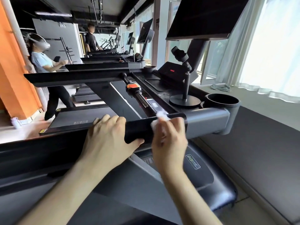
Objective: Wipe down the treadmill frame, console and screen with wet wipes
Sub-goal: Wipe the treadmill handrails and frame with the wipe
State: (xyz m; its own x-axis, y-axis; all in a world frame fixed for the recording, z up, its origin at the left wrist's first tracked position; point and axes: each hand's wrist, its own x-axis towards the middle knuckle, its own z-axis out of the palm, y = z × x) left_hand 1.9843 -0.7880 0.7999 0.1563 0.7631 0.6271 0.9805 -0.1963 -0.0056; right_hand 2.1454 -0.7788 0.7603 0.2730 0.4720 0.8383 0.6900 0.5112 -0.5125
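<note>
The treadmill's black side handrail (138,127) runs across the middle and ends in a grey frame arm (209,122). My left hand (107,137) grips the rail, fingers over the top and thumb underneath. Just to its right, my right hand (168,137) holds a crumpled white wet wipe (159,118) against the rail near the grey joint. Beyond lie the console tray (162,88), a small control panel (172,73) with red lit digits, and the large dark screen (204,18) at the top right.
A black stand with a camera (185,88) sits on the console beside a round cup holder (221,99). Several more treadmills line up to the left, with two people near them. A curtained window and a grey cloth (220,87) on the sill are at right.
</note>
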